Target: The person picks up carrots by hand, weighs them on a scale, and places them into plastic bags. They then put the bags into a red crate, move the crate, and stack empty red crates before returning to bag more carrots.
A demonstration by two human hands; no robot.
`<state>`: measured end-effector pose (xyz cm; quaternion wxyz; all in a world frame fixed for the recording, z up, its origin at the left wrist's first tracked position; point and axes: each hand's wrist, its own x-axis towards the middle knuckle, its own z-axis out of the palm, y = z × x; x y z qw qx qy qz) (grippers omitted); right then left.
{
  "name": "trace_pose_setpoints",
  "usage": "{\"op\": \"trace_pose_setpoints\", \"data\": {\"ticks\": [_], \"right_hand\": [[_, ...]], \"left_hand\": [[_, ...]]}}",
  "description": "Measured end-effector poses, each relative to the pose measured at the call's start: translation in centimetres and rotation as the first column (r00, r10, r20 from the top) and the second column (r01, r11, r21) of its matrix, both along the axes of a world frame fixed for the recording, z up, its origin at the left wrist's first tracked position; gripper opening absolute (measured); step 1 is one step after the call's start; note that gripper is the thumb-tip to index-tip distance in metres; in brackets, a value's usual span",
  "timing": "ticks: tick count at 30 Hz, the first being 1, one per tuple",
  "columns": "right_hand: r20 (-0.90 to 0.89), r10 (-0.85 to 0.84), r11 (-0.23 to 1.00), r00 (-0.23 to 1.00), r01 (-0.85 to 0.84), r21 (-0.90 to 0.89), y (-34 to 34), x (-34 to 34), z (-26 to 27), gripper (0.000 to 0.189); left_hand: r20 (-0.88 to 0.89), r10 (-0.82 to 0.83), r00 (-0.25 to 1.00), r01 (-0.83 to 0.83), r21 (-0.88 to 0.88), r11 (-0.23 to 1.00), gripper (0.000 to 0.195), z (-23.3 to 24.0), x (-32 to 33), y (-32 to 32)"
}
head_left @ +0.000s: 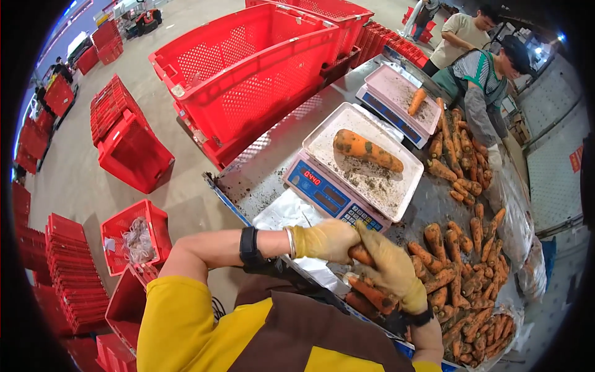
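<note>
My gloved left hand (327,241) is curled at one end of a carrot (361,255), just in front of the near scale's keypad. From the other side, my gloved right hand (390,265) closes around the same carrot, its thumb up by the left hand. Most of the carrot is hidden by the gloves. Below my right hand, more soil-covered carrots (372,295) lie at the table's near edge. One thick, dirty carrot (367,151) rests on the pan of the near digital scale (320,188), whose red display is lit.
A second scale (395,111) bears a small carrot. Loose carrots (465,279) cover the metal table's right side, near a full plastic bag (481,339). A large red crate (251,93) stands beyond the table. At right, a co-worker (483,88) leans over carrots. Stacked crates (76,274) stand left.
</note>
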<state>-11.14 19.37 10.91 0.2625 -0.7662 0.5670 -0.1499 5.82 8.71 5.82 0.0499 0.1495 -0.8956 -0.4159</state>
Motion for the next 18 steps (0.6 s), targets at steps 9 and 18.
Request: {"op": "trace_pose_setpoints", "data": {"ticks": [9,18], "right_hand": [[-0.137,-0.175,0.878,0.975,0.092,-0.47,-11.3,-6.9,-4.9,0.068],[0.519,-0.424,0.89,0.742,0.446,0.091,-7.4,-4.4,-10.1,0.051]], "left_hand": [[-0.269,0.514,0.814,-0.565,-0.166,0.808,0.037,0.3,2.6,-10.8],[-0.15,0.636,0.757,-0.568,0.331,0.753,0.03,-4.0,7.4,-13.3]]}}
